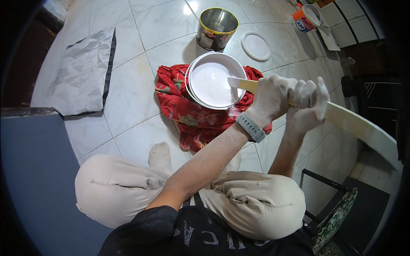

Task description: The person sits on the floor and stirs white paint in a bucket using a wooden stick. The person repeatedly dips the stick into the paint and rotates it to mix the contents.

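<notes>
- From where I stand, a seated person in a black short-sleeved top (143, 226) and beige trousers (115, 187) leans over a pale marbled tile floor (130, 121), knees spread wide.
- The left hand (272, 96), dusted white, wraps its fingers around a long, flat, pale yellow strip that looks like wood (356, 124); a grey-banded wristwatch (250, 127) circles that wrist.
- The right hand (309, 104), also whitened, closes around the strip just beside the left, farther from the tip, one digit pointing up.
- The strip's whitened tip dips into thick white liquid (208, 81) inside a round white plastic bucket (197, 100), in front of the person; the other end slants away to the right.
- A bunched red floral cloth (173, 100) lies around the bucket's base.
- Just beyond stand a dark metal tin with a yellow rim (208, 40) and, lying flat, a round translucent lid (255, 46).
- A crinkled whitish sheet with dark edges (87, 70) lies to the left.
- Farther off, at upper right, sits an orange-and-white bucket (304, 23).
</notes>
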The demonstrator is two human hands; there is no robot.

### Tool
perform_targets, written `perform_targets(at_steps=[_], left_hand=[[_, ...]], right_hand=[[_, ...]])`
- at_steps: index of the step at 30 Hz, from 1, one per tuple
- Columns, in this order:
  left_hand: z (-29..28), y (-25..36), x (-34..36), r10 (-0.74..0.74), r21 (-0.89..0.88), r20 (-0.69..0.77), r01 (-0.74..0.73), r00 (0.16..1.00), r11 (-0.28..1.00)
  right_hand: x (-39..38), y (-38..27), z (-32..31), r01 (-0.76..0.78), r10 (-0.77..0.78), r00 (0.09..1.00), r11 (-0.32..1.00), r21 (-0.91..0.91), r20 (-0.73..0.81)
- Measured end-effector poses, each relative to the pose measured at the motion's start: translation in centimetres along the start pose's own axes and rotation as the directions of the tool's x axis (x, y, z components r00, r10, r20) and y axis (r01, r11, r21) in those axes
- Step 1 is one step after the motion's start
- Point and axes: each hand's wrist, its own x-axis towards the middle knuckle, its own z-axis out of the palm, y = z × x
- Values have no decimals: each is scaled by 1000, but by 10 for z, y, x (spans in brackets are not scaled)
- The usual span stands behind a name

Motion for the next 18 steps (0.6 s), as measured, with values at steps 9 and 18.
perform_targets(at_steps=[9, 18], left_hand=[[1, -11, -4, -133, 129, 86, 121, 987, 984], [-17, 34, -1, 8, 149, 160, -32, 987, 988]], right_hand=[[8, -1, 9, -263, 265, 963, 964, 28, -51], [1, -33, -2, -51, 52, 999, 983, 174, 3]])
